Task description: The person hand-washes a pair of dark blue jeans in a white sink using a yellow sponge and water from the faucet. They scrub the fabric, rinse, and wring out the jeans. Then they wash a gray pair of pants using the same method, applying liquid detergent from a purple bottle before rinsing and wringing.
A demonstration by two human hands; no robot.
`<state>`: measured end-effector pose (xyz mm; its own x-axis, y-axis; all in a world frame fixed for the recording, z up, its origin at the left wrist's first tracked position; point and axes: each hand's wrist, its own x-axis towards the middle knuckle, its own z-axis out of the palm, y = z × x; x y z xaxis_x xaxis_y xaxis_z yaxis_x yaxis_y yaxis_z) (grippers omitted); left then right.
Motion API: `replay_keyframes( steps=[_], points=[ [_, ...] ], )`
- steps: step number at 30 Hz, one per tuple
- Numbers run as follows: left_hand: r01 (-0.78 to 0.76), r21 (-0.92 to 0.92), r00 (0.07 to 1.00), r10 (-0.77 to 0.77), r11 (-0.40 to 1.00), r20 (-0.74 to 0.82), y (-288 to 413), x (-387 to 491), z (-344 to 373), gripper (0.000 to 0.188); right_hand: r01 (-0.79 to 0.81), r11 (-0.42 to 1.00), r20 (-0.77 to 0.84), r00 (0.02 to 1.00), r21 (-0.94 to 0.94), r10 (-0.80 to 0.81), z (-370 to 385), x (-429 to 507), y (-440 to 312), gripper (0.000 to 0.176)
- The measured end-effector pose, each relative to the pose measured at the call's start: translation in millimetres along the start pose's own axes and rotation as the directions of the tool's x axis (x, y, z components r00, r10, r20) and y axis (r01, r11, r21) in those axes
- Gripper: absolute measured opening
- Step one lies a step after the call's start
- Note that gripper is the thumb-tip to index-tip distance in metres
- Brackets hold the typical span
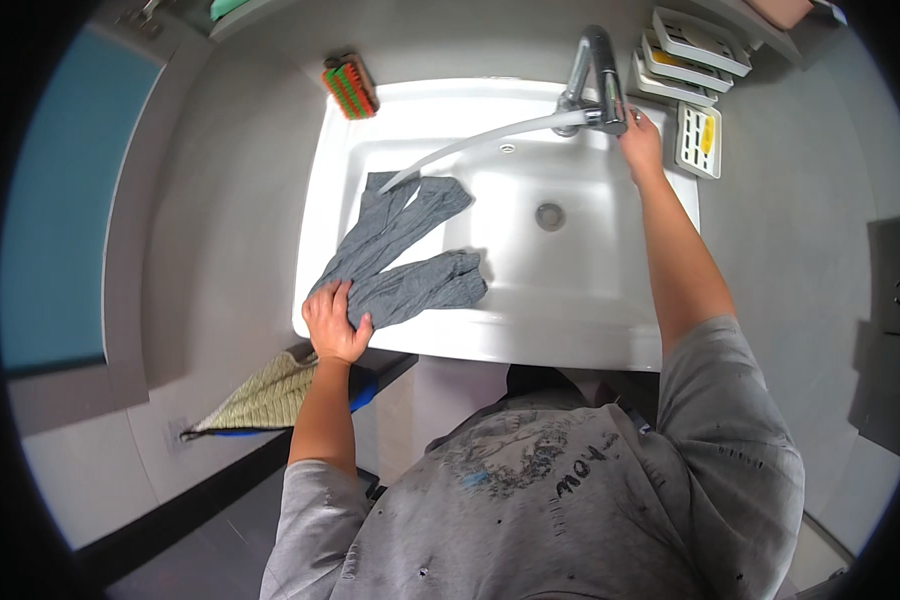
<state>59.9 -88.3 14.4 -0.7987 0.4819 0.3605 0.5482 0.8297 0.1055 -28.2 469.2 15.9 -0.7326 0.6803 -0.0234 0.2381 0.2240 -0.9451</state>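
Note:
A wrinkled grey cloth garment (397, 240) lies in folds over the left part of a white ceramic sink (487, 337). My left hand (337, 322) is on the garment's lower left end, at the sink's front left corner, thumb and fingers around the bunched fabric. My right hand (642, 142) is at the right side of the chrome faucet (607, 82), its fingertips partly hidden behind the spout. A stream of water (480, 140) arcs from the faucet to the left and lands on the garment's upper end. The drain (550, 217) shows to the right of the garment.
A red and green striped scrubbing brush (350, 88) sits on the back left rim. Stacked white soap trays (701, 45) hang at the back right, with another soap dish (699, 141) holding a yellow piece below. A yellowish ribbed cloth (270, 394) lies left of the front edge.

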Motion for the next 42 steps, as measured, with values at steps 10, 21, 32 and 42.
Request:
replay_keyframes(
  steps=[10, 21, 32, 42],
  points=[
    [0.274, -0.012, 0.956, -0.274, 0.962, -0.102, 37, -44, -20, 0.062, -0.155, 0.935, 0.29, 0.923, -0.319, 0.252, -9, -116, 25, 0.04],
    [0.794, 0.092, 0.21, -0.413, 0.601, 0.886, 107, -355, -47, 0.06, 0.423, 0.904, 0.689, 0.674, -0.066, -0.265, 39, -384, 16, 0.018],
    [0.967, 0.083, 0.064, -0.549, 0.239, 0.833, 174, -582, -44, 0.056, 0.527, 0.321, 0.601, 0.772, -0.787, 0.207, 106, -428, 41, 0.069],
    [0.835, -0.425, 0.543, -0.654, 0.35, 0.527, 153, -397, 10, 0.079, 0.9, 0.214, 0.865, 0.262, -0.379, 0.428, 141, -541, -3, 0.026]
  ],
)
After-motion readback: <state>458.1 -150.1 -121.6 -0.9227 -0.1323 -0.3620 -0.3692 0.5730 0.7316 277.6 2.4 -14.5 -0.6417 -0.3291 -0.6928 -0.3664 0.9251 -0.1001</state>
